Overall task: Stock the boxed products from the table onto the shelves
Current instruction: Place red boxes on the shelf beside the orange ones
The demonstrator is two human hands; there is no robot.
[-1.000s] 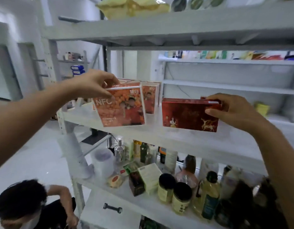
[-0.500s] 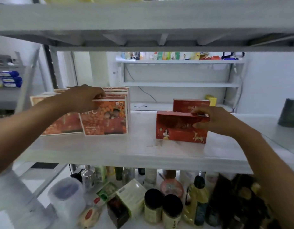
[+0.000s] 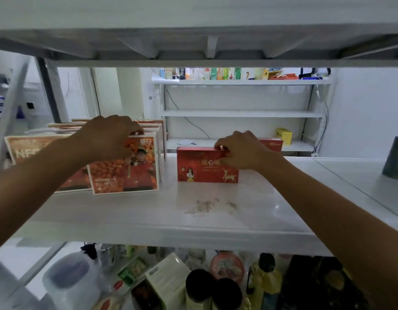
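Observation:
An orange NFC box (image 3: 126, 168) stands upright on the white shelf (image 3: 148, 220), left of middle, in front of several boxes of the same kind. My left hand (image 3: 110, 136) grips its top edge. To the right a red box with a deer print (image 3: 204, 166) stands on the same shelf, and my right hand (image 3: 240, 151) pinches its top right corner. Another red box (image 3: 271, 144) stands just behind it, mostly hidden by my hand.
A second orange NFC box (image 3: 25, 148) stands at the far left. A dark box (image 3: 395, 157) sits at the shelf's right end. The shelf below holds bottles (image 3: 265, 278), jars (image 3: 200, 287) and cartons (image 3: 166, 278). Scuff marks (image 3: 209, 205) mark the shelf front. Another shelving unit (image 3: 240, 113) stands behind.
Both boxes have come down onto the shelf and now stand upright. My right hand has shifted from the red box's end to its top right corner. The view has moved closer.

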